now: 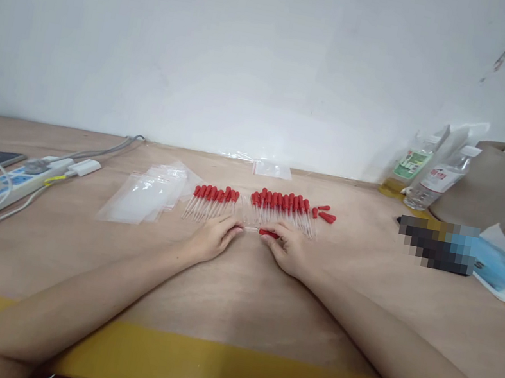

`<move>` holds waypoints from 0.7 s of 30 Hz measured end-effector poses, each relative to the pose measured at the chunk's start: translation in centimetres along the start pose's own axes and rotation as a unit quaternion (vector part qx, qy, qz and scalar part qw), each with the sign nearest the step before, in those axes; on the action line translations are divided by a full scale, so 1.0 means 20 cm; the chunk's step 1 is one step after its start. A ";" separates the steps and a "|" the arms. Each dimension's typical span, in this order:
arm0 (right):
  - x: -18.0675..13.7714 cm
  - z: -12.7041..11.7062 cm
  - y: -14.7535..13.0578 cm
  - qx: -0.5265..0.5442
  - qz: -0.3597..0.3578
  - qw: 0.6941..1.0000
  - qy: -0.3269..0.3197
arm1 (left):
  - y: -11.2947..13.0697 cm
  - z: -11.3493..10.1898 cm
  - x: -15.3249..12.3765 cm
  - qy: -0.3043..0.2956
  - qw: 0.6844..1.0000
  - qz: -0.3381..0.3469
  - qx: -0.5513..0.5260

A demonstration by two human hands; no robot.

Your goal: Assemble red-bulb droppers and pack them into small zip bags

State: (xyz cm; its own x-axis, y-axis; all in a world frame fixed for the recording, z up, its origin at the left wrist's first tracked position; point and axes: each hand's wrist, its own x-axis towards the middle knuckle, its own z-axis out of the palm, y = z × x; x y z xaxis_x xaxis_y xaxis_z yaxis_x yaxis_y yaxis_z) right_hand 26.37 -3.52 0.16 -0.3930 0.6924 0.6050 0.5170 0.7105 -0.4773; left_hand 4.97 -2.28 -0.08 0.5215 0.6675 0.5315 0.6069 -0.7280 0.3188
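My left hand [219, 235] is closed on the clear end of a glass dropper pipette [252, 230] at the middle of the table. At its other end my right hand [289, 248] pinches the red rubber bulb [269, 233]. The dropper lies level between both hands. Just beyond them are two rows of droppers with red bulbs, a left group [215, 194] and a right group [282, 202]. A few loose red bulbs [326, 216] lie to the right of the rows. Between the groups, some bare clear tubes [251, 210] are partly hidden by my fingers.
Clear plastic bags [141, 195] lie to the left, with another bag [273, 170] by the wall. A power strip [14, 183] with cables is at far left. Two bottles [440, 180], a grey bag [501, 187] and a blue packet [498, 265] stand or lie right.
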 end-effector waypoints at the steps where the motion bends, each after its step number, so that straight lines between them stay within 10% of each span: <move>1: 0.00 0.00 0.00 0.002 0.000 1.000 -0.001 | 0.00 0.00 0.00 -0.002 1.000 0.001 0.000; 21: 0.00 -0.03 -0.03 -0.039 -0.049 0.998 -0.032 | 0.00 0.00 -0.01 -0.021 0.997 0.077 0.002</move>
State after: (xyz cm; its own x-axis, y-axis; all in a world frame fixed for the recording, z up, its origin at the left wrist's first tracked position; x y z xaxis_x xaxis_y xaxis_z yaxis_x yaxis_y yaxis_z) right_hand 26.52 -3.98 0.71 -0.4908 0.6280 0.6039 0.5299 0.7654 -0.3653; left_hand 4.74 -2.38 -0.16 0.6333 0.5546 0.5398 0.5207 -0.8214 0.2329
